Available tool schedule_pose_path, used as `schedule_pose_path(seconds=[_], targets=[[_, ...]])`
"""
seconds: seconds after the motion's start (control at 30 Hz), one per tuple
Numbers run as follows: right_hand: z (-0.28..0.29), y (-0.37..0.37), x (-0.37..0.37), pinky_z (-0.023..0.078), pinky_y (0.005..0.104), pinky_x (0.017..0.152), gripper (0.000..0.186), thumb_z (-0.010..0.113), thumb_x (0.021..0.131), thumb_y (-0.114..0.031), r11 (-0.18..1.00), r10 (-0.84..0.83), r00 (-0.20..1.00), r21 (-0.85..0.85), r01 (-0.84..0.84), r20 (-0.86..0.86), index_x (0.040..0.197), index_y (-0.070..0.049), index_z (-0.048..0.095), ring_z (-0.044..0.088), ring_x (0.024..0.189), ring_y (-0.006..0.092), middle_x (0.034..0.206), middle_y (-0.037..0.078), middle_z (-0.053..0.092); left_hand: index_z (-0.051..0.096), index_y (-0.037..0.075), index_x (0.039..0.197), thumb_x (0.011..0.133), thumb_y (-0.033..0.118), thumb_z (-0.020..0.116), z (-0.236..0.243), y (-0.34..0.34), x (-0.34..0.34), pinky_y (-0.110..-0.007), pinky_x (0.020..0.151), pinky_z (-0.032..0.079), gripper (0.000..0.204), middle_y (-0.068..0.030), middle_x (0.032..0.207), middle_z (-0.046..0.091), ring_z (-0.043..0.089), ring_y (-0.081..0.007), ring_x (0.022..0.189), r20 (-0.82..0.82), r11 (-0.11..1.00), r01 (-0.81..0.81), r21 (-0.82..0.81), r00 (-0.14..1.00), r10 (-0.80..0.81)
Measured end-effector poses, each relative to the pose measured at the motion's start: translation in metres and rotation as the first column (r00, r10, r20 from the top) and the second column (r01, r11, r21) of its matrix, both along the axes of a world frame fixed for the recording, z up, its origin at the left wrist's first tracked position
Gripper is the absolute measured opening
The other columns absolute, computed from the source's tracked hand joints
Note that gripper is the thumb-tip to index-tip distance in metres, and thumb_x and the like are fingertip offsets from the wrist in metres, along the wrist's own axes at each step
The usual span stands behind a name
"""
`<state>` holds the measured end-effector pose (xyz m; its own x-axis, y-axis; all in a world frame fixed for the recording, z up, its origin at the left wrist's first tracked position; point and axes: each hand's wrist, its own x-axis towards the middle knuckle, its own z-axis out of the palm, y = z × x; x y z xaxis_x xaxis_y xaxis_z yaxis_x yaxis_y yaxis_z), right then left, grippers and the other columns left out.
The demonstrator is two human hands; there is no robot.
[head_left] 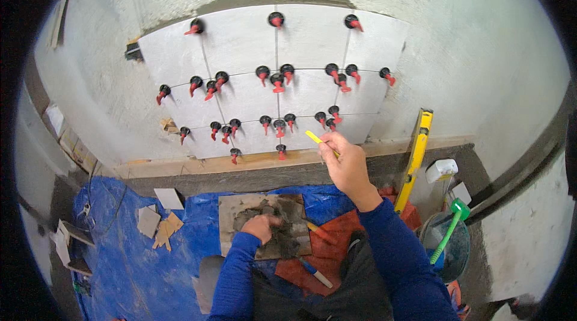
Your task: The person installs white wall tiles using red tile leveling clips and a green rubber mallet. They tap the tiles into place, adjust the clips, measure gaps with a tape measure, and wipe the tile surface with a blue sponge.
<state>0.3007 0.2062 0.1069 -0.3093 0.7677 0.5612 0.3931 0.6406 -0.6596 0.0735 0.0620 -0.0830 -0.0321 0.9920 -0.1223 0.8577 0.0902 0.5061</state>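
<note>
My right hand (345,165) is raised toward the tiled wall and grips a thin yellow stick (317,139), perhaps a pencil, its tip near the lowest row of white tiles (300,95). Black and red levelling clips (278,79) sit along the tile joints. My left hand (262,225) rests low on a square board (231,210) lying on the floor, its fingers in a heap of grey mortar (282,231). Both sleeves are blue.
A wooden batten (180,168) runs under the tiles. A yellow spirit level (415,155) leans at the right beside a white box (442,169). A bucket (430,237) holds a green-handled tool (452,225). Blue tarp (132,267) covers the floor, with tile offcuts (168,198) at the left.
</note>
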Motion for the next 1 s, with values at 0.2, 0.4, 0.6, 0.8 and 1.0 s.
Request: schedule_pose_path(seconds=[0.2, 0.4, 0.6, 0.8, 1.0], targets=[[0.005, -0.002, 0.018, 0.053, 0.0494, 0.064, 0.015, 0.065, 0.098, -0.022, 0.999, -0.008, 0.995, 0.036, 0.012, -0.101, 0.108, -0.011, 0.067, 0.07, 0.073, 0.0404, 0.081, 0.017, 0.073, 0.078, 0.014, 0.113, 0.087, 0.018, 0.074, -0.004, -0.005, 0.006, -0.046, 0.096, 0.054, 0.027, -0.017, 0.119, 0.073, 0.068, -0.0397, 0.109, 0.038, 0.997, 0.01, 0.076, 0.999, -0.013], [0.005, 0.011, 0.044, 0.051, 0.054, 0.064, 0.012, 0.064, 0.098, -0.02, 0.99, -0.128, 0.99, 0.055, 0.131, -0.06, 0.104, -0.01, 0.063, 0.068, 0.072, 0.0441, 0.077, 0.017, 0.071, 0.077, 0.006, 0.094, 0.085, 0.018, 0.079, -0.001, -0.001, 0.004, -0.041, 0.09, 0.056, 0.015, -0.0152, 0.114, 0.074, 0.071, -0.037, 0.104, 0.173, 0.987, 0.026, 0.159, 0.983, -0.054], [-0.004, 0.03, 0.067, 0.054, 0.0452, 0.071, 0.012, 0.067, 0.095, -0.013, 0.967, -0.244, 0.965, 0.054, 0.25, -0.094, 0.102, -0.003, 0.066, 0.072, 0.082, 0.0382, 0.089, 0.018, 0.073, 0.076, 0.003, 0.085, 0.078, 0.01, 0.083, 0.012, 0.003, 0.019, -0.04, 0.086, 0.055, 0.013, -0.0142, 0.11, 0.074, 0.072, -0.0324, 0.101, 0.298, 0.976, -0.073, 0.207, 0.954, 0.008], [-0.014, 0.04, 0.082, 0.053, 0.0512, 0.075, 0.011, 0.068, 0.093, -0.015, 0.942, -0.314, 0.941, 0.082, 0.326, -0.126, 0.1, -0.007, 0.065, 0.067, 0.087, 0.0419, 0.095, 0.016, 0.07, 0.068, -0.002, 0.081, 0.079, 0.006, 0.078, 0.017, 0.007, 0.027, -0.038, 0.085, 0.054, 0.013, -0.0173, 0.106, 0.072, 0.071, -0.0322, 0.096, 0.258, 0.948, -0.131, 0.291, 0.965, 0.054], [-0.011, 0.037, 0.09, 0.053, 0.0512, 0.074, 0.011, 0.068, 0.093, -0.016, 0.95, -0.312, 0.942, -0.035, 0.31, -0.119, 0.1, -0.007, 0.066, 0.068, 0.089, 0.0404, 0.099, 0.015, 0.07, 0.07, -0.002, 0.09, 0.083, 0.005, 0.069, -0.002, 0.009, 0.027, -0.04, 0.092, 0.053, 0.01, -0.0176, 0.114, 0.071, 0.069, -0.0345, 0.104, 0.21, 0.982, -0.089, 0.167, 0.976, 0.053]])
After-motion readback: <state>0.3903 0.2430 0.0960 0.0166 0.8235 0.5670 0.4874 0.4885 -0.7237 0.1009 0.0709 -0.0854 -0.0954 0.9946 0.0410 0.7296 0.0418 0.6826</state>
